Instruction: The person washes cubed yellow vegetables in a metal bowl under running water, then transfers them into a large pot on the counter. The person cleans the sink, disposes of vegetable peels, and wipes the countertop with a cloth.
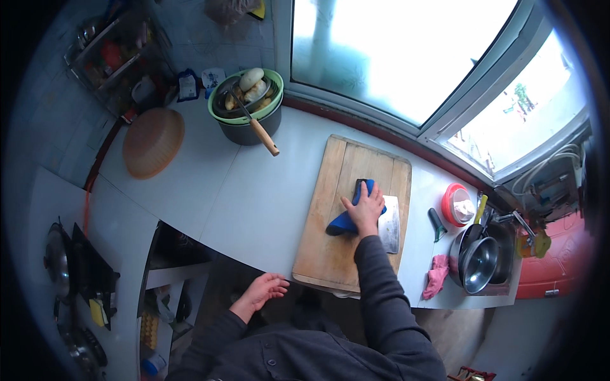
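My right hand [366, 209] presses on a blue cloth [344, 224] that lies on a wooden cutting board [324, 209]. The cloth sticks out past the hand on both sides. Just right of the hand, the wide metal blade of a cleaver [391, 228] lies flat on the board; its handle is not clearly visible. My left hand [268, 289] hangs in front of the counter edge, left of the board, with its fingers loosely bent and nothing in them.
A grey pot [252, 131] bears a green basin [279, 88] and a wooden-handled strainer. An orange basket [152, 143] leans at the left. On the right are a green-tipped peeler [436, 224], a pink cloth [436, 277], a red bowl [445, 205] and metal bowls [479, 266] by the sink.
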